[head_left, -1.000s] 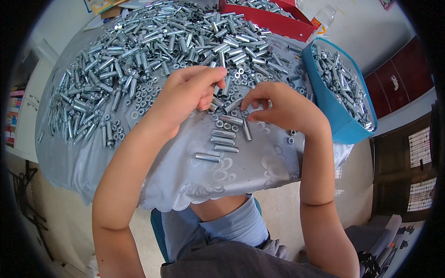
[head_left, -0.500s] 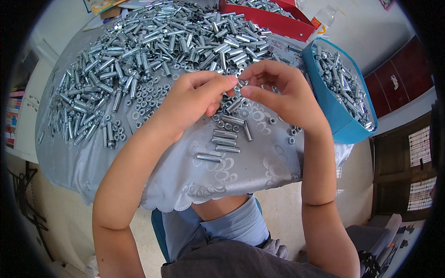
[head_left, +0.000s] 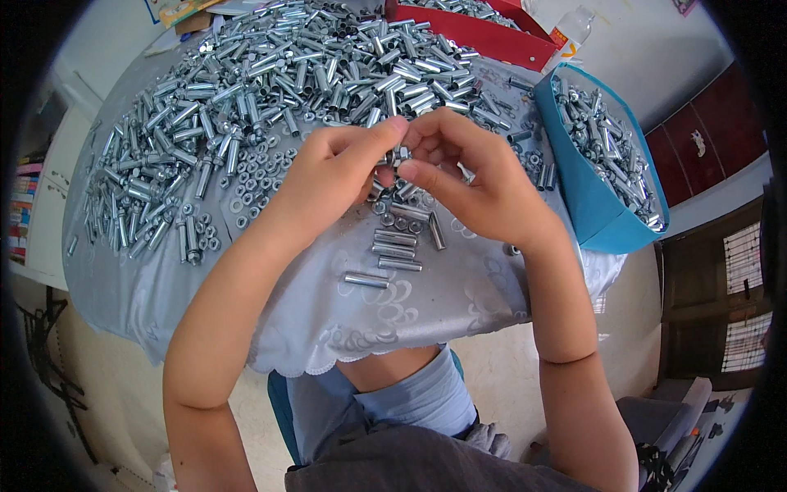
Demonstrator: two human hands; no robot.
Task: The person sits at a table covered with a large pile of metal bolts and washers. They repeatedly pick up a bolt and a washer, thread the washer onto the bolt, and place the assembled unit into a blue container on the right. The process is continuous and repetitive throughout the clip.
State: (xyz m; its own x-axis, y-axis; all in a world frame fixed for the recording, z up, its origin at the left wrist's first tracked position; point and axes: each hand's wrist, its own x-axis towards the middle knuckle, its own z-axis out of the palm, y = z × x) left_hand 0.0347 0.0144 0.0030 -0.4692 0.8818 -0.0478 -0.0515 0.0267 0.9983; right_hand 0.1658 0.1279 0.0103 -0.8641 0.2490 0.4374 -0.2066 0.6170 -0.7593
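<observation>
Over the near middle of the table, my two hands meet at the fingertips. The thumb and fingers of my left hand [head_left: 332, 168] are closed around a small metal bolt, mostly hidden by the fingers. My right hand [head_left: 467, 176] pinches a shiny hex nut [head_left: 402, 153] at the end of that bolt. Just below them on the cloth lie several silver metal sleeves [head_left: 395, 238], some side by side, with one sleeve [head_left: 366, 280] apart at the front. Loose nuts [head_left: 388, 219] sit by the sleeves, partly under my hands.
A large heap of metal sleeves and bolts [head_left: 270, 70] covers the table's far and left side. Washers and nuts [head_left: 254, 176] lie left of my hands. At right stands a blue container [head_left: 611, 234] of bolts; behind are a red box [head_left: 484, 37] and a clear bottle [head_left: 574, 33].
Both hands have shifted slightly left, and the right fingers have come closer to the left ones. The nut between them shows more clearly now. The sleeves on the cloth have stayed put.
</observation>
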